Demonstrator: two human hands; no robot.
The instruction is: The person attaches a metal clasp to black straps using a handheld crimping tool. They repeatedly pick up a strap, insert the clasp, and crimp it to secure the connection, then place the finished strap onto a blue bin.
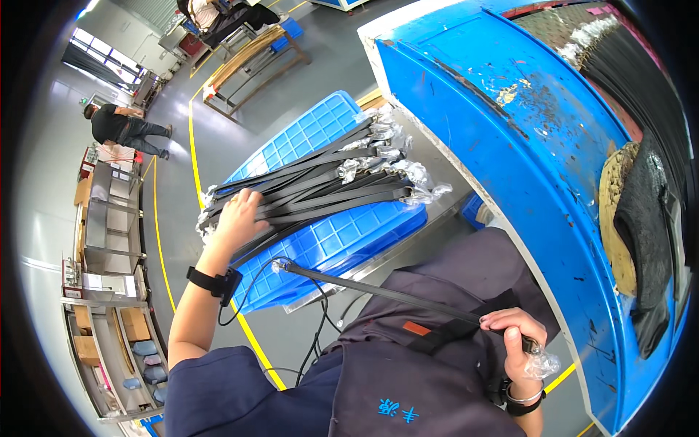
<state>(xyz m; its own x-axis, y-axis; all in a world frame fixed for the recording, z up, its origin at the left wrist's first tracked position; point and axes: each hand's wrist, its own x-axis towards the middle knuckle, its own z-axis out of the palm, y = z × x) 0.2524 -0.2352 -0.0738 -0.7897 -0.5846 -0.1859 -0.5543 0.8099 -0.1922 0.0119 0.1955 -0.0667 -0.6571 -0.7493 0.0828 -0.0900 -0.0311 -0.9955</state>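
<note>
A pile of flat black strips, their ends wrapped in clear plastic, lies across a blue plastic lid. My left hand rests on the left end of that pile, fingers apart and slightly bent over the strips; it does not visibly lift any of them. One single black strip stretches over my lap, and my right hand is closed round its right end. Clear plastic sticks out below that fist. The strip's far end, also wrapped, hangs near the lid's front edge.
A blue workbench with a pale edge curves along my right, bearing more black strips and a dark cloth. Black cables hang below the lid. Shelves stand at left; a person is farther off.
</note>
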